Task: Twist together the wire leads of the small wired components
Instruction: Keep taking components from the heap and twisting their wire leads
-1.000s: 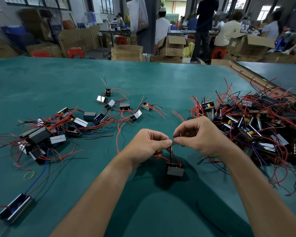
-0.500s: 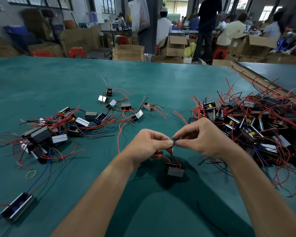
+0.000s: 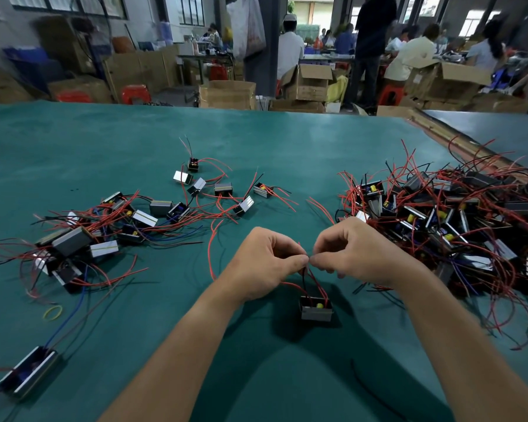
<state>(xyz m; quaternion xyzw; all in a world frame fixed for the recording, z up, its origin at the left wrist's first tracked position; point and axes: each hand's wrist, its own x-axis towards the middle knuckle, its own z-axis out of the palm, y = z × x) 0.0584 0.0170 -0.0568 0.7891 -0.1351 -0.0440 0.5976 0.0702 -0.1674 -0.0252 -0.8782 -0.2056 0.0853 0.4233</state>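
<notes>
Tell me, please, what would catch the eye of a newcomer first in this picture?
First, the two hands at the centre: the left hand and the right hand meet and pinch the red and black wire leads of a small component just below them. Next comes the big tangled pile of such components at the right of the green table, and a looser scatter at the left.

Left hand point(image 3: 267, 263) and right hand point(image 3: 357, 254) meet fingertip to fingertip, pinching the red and black wire leads point(image 3: 313, 277) of a small wired component point(image 3: 316, 309) hanging below them. Finished components point(image 3: 104, 229) lie left; a tangled pile point(image 3: 454, 226) lies right on the green table point(image 3: 287, 141).
</notes>
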